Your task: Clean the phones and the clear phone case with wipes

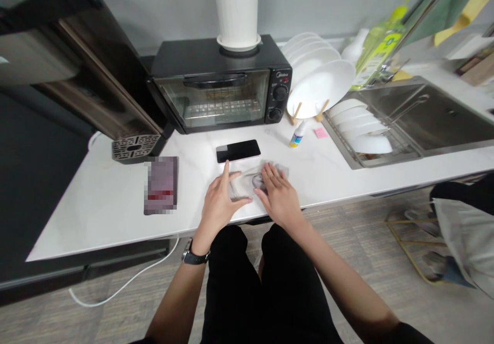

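Both my hands rest on a small grey cloth or pouch (247, 182) lying near the front edge of the white counter (96, 205). My left hand (219, 203) presses its left side with the forefinger stretched out and the thumb laid across it. My right hand (278, 193) lies flat on its right side, fingers spread. A black phone (237, 150) lies just behind the cloth. I wear a dark watch (194, 256) on my left wrist.
A black toaster oven (219, 89) stands at the back with a white cylinder (236, 9) on top. White plates (320, 79) stand in a rack beside a sink (424, 112). A small bottle (297, 137), a pink note (320, 132) and a blurred dark booklet (161, 184) lie on the counter.
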